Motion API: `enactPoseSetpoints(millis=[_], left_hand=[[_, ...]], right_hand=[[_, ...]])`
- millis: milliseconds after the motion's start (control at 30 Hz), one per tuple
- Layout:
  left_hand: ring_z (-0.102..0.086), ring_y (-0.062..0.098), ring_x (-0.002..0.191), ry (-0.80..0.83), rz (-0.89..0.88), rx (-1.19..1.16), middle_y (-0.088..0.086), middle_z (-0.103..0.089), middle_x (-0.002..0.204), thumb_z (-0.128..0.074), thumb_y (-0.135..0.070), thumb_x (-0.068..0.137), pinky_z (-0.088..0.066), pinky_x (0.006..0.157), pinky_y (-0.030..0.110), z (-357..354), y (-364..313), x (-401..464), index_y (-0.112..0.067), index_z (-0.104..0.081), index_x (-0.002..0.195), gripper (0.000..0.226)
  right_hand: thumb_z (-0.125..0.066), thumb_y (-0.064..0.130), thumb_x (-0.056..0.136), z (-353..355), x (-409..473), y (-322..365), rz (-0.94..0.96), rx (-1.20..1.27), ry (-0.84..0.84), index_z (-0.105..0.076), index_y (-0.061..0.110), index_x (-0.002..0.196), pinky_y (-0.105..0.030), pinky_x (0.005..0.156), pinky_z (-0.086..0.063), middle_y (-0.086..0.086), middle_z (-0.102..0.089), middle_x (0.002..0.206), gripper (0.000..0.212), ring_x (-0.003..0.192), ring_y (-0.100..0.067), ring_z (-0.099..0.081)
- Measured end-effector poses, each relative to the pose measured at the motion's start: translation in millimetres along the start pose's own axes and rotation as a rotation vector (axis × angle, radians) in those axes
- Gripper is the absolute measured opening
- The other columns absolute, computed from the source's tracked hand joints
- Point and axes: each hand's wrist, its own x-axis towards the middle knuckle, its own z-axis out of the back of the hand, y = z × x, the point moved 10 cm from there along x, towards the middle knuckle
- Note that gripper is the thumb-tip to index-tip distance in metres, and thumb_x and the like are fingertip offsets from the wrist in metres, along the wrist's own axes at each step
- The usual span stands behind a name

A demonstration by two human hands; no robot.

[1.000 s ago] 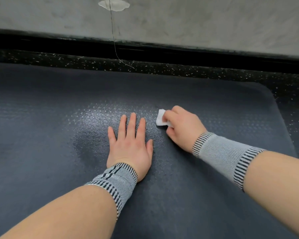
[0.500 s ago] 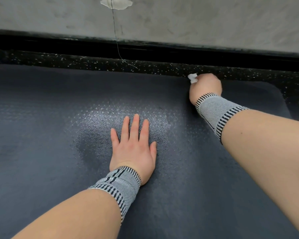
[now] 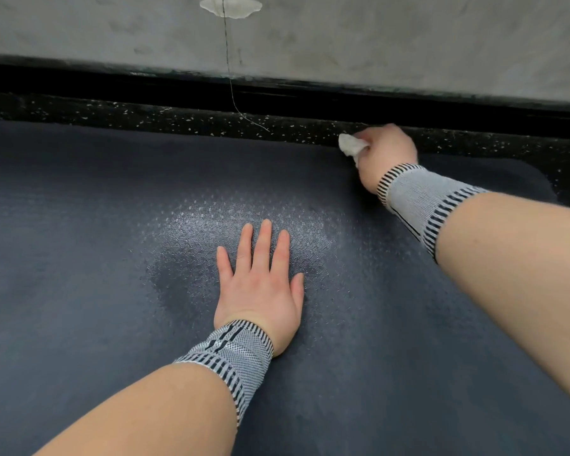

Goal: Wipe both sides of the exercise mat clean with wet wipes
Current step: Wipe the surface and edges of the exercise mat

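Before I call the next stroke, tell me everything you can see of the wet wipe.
The wet wipe is white, crumpled into a small wad, and looks like damp fibrous cloth. The right hand holds it in a curled grip, so only a bunched end shows past the fingers. It sits at the far edge of the dark exercise mat, beside the speckled floor. Whether it presses on the mat cannot be told.

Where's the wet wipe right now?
In the head view the wipe is bunched in the right hand, at the mat's far edge, right of centre, beside the speckled floor.
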Motion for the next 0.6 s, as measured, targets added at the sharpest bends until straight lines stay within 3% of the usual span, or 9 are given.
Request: enactPoseSetpoints(millis=[100, 200, 367, 467, 600], left_hand=[[0.026, 0.024, 0.144, -0.003, 0.000, 0.003, -0.003, 0.022, 0.159, 0.003, -0.053, 0.088, 0.013, 0.114, 0.054, 0.4, 0.0, 0.2, -0.026, 0.019, 0.148, 0.068], [0.025, 0.024, 0.144, -0.008, 0.001, 0.001, -0.003, 0.021, 0.159, 0.002, -0.053, 0.088, 0.012, 0.114, 0.054, 0.4, 0.3, 0.1, -0.026, 0.017, 0.148, 0.068], [0.024, 0.024, 0.144, -0.011, 0.002, 0.002, -0.002, 0.020, 0.160, 0.000, -0.053, 0.089, 0.012, 0.114, 0.054, 0.9, -0.3, 0.2, -0.025, 0.014, 0.151, 0.069], [0.025, 0.024, 0.144, -0.011, 0.003, 0.003, -0.004, 0.021, 0.159, 0.002, -0.053, 0.088, 0.012, 0.114, 0.055, 0.2, -0.1, 0.2, -0.025, 0.016, 0.149, 0.069], [0.024, 0.023, 0.144, -0.016, 0.006, 0.005, -0.004, 0.019, 0.160, 0.002, -0.053, 0.088, 0.011, 0.114, 0.054, -0.6, 0.8, 1.0, -0.025, 0.014, 0.150, 0.069]], right_hand=[[-0.047, 0.019, 0.095, -17.4, -0.9, 15.8, 0.010, -0.050, 0.078, -0.062, 0.013, 0.116, -0.029, 0.077, -0.043, -0.016, -0.053, 0.118, 0.026, 0.099, -0.031, -0.056], [-0.051, 0.016, 0.091, -28.3, -29.9, 23.7, 0.070, 0.060, 0.076, -0.057, 0.016, 0.124, -0.023, 0.084, -0.036, -0.007, -0.053, 0.120, 0.034, 0.110, -0.027, -0.053], [-0.046, 0.010, 0.092, -38.0, -102.5, 35.7, 0.448, -0.004, 0.240, -0.062, 0.022, 0.122, -0.027, 0.094, -0.039, 0.000, -0.053, 0.117, 0.035, 0.107, -0.022, -0.052], [-0.048, 0.006, 0.091, -31.6, -116.7, 26.2, 0.518, -0.010, 0.336, -0.066, 0.023, 0.116, -0.023, 0.090, -0.038, 0.004, -0.055, 0.109, 0.035, 0.102, -0.020, -0.055], [-0.050, 0.006, 0.087, 1.3, -67.3, 19.8, 0.385, 0.073, 0.060, -0.062, 0.020, 0.122, -0.029, 0.094, -0.039, -0.004, -0.055, 0.110, 0.038, 0.105, -0.026, -0.054]])
